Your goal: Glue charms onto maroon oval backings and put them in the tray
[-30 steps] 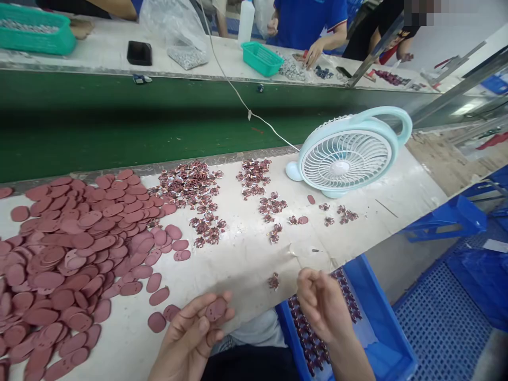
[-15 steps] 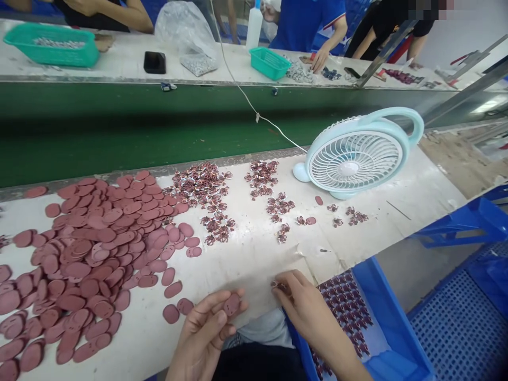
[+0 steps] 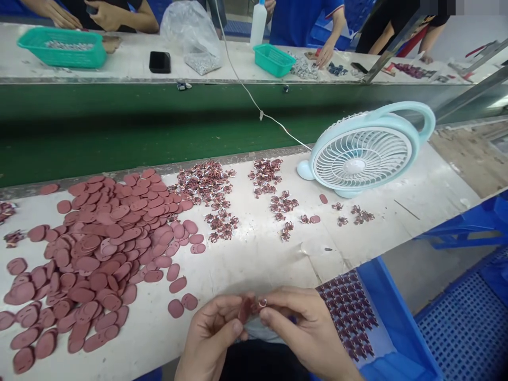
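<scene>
My left hand (image 3: 218, 330) pinches a reddish-brown oval disc (image 3: 246, 308) between thumb and fingers, turned nearly edge-on. My right hand (image 3: 297, 323) is closed on a small brown-and-white piece (image 3: 262, 304), held right against the disc; whether the two are joined I cannot tell. Left of my hands a large heap of similar oval discs (image 3: 99, 248) covers the white table (image 3: 254, 259). Beyond my hands lie clusters of small dark-brown pieces with white bits (image 3: 206, 182). Beside my right forearm, a blue crate (image 3: 408, 328) holds rows of dark-brown pieces (image 3: 349, 312) on a pale sheet.
A light-blue fan (image 3: 365, 151) stands at the table's far right, its white cord (image 3: 242, 87) running up across the green strip (image 3: 138, 121). Over the strip, co-workers' hands work at another table with green baskets (image 3: 63, 50), a plastic bag (image 3: 194, 37) and a phone (image 3: 159, 62).
My right hand has moved left, bringing its small piece up to the disc in my left hand. The disc has turned from face-on to nearly edge-on. The view has shifted slightly.
</scene>
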The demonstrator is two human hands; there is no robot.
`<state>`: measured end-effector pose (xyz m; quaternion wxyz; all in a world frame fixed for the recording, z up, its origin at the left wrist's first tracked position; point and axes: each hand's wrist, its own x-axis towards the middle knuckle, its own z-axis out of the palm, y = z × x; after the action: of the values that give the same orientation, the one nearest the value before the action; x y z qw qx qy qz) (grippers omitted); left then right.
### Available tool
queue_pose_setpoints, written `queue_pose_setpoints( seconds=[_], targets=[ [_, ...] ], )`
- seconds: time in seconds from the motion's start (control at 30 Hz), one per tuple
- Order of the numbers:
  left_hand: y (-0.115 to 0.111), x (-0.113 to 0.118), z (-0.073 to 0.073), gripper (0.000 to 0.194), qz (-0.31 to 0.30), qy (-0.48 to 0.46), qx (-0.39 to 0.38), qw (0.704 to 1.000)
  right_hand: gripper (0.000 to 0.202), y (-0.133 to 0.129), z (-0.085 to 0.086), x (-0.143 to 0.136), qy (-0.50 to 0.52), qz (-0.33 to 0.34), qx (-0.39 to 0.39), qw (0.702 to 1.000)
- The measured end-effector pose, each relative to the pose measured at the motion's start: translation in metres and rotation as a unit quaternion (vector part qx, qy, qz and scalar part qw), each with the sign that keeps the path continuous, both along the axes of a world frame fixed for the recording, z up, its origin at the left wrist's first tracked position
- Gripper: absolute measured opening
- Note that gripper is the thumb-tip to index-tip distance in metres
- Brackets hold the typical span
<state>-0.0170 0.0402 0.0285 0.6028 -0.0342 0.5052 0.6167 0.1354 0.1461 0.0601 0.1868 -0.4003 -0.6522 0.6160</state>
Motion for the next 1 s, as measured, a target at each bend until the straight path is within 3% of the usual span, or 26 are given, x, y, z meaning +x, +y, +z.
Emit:
queue_pose_setpoints(
  seconds=[0.07,0.43,0.67,1.0],
  targets=[
    [0.001,0.001,0.0,0.036,0.002,0.003,0.003,1.0,0.013,-0.002,0.003,-0.009,-0.008,0.004,0.027,1.0],
    [-0.008,-0.008,-0.028,0.024,-0.067,0.018,0.035,0.997,0.011,-0.006,0.002,-0.016,-0.008,-0.02,-0.069,0.997],
    [-0.004,-0.006,-0.021,0.026,-0.057,0.045,0.043,0.996,0.016,-0.009,-0.001,-0.018,0.022,-0.045,-0.127,0.991],
    [-0.004,-0.003,-0.019,0.021,-0.048,0.058,0.052,0.996,0.014,-0.009,0.002,-0.019,0.019,-0.035,-0.092,0.995]
  ],
)
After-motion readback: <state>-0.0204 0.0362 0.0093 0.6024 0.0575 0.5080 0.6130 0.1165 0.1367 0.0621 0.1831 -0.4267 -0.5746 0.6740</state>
